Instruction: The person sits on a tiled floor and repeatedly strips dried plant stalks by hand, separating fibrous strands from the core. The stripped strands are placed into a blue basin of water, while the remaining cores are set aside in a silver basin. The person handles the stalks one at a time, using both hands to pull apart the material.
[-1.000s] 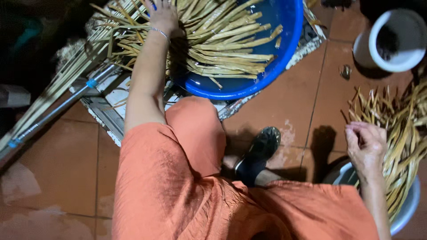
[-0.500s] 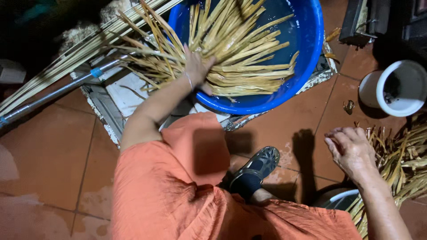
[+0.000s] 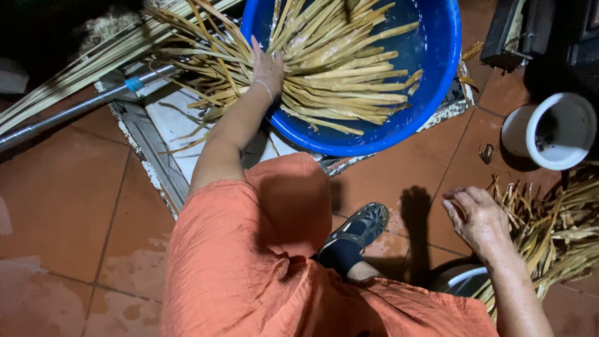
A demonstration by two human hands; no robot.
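Watching the head cam feed here. Biggest thing in view is the blue tub [image 3: 430,93] up at 12 o'clock, with some water in it and a pile of pale stalks [image 3: 340,78] lying across it, their ends fanning out over the rim toward 10 o'clock. It sits on a white slab [image 3: 178,134] over the tiled floor [image 3: 56,206]. More long stalks and a metal pipe [image 3: 75,112] run off toward 9 o'clock.

The orange clothes [image 3: 249,262] fill 6 o'clock, with 1 grey shoe [image 3: 362,228] poking out near the middle.

At 4 o'clock there's a second heap of dry strips [image 3: 555,231], lying partly over a white-rimmed bowl [image 3: 465,281]. A white pot [image 3: 555,131] stands at 2 o'clock, well apart from the tub.

Left hand [image 3: 268,68] is flat and spread, palm down on the stalks right at the tub's near-left rim, pressing rather than gripping as far as I can see. Right hand [image 3: 477,215] is at 4 o'clock, loosely open with fingers curled a bit, holding nothing, just beside the dry strips.
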